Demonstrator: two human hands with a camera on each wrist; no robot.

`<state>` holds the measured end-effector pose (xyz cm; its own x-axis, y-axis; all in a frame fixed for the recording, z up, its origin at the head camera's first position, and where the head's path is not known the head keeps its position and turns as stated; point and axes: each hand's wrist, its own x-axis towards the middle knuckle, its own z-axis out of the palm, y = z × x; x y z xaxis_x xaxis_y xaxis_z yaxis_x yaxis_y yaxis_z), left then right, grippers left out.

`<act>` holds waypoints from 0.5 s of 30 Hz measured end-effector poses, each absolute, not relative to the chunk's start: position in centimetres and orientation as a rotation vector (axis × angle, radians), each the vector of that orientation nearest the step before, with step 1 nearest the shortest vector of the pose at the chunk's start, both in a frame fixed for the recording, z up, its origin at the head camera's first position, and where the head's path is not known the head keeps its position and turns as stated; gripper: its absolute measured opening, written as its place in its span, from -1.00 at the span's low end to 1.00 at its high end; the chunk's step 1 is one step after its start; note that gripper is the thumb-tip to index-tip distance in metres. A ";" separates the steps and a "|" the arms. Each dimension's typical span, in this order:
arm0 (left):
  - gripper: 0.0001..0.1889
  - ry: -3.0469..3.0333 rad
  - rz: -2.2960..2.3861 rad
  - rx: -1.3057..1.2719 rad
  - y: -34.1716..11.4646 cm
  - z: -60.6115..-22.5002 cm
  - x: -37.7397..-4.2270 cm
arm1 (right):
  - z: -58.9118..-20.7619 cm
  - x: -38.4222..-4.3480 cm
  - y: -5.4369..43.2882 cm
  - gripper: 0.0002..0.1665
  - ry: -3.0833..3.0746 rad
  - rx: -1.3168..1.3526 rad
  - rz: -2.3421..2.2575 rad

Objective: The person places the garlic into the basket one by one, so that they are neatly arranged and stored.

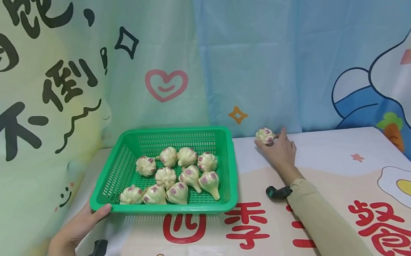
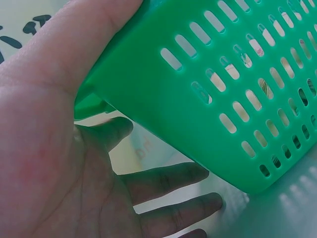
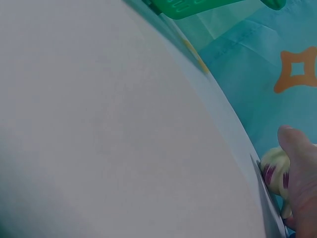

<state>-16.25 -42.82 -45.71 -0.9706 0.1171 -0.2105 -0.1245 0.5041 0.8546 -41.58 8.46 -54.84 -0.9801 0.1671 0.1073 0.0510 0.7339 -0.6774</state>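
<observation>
In the head view, a green plastic basket with slotted walls holds several purple-streaked garlic bulbs. My left hand grips its near left corner, thumb over the rim. In the left wrist view, the other fingers spread below the rim, outside the slotted wall. To the right of the basket, near the table's back edge, my right hand holds a single garlic bulb between thumb and fingers. The right wrist view shows the thumb against that bulb, whose far side is hidden.
The table has a printed cover with red characters and a cartoon cat. A printed curtain rises right behind the table's back edge, close to the right hand, and another printed cloth stands along the left side. Each wrist wears a black strap device.
</observation>
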 end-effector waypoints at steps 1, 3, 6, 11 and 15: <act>-0.13 2.508 1.453 -0.007 -42.8 -45.7 -16.2 | -54.9 -41.6 8.4 0.38 -2.769 -0.171 1.080; -0.13 2.509 1.459 0.000 -42.8 -45.7 -16.2 | -54.9 -41.6 8.4 0.34 -2.761 -0.159 1.079; -0.13 2.506 1.469 0.006 -42.8 -45.7 -16.1 | -55.0 -41.6 8.4 0.28 -2.750 -0.142 1.079; -0.14 2.500 1.478 0.016 -42.7 -45.7 -16.1 | -55.0 -41.6 8.5 0.18 -2.733 -0.129 1.086; -0.14 2.501 1.477 0.009 -42.7 -45.6 -16.1 | -54.9 -41.5 8.5 0.14 -2.720 -0.120 1.085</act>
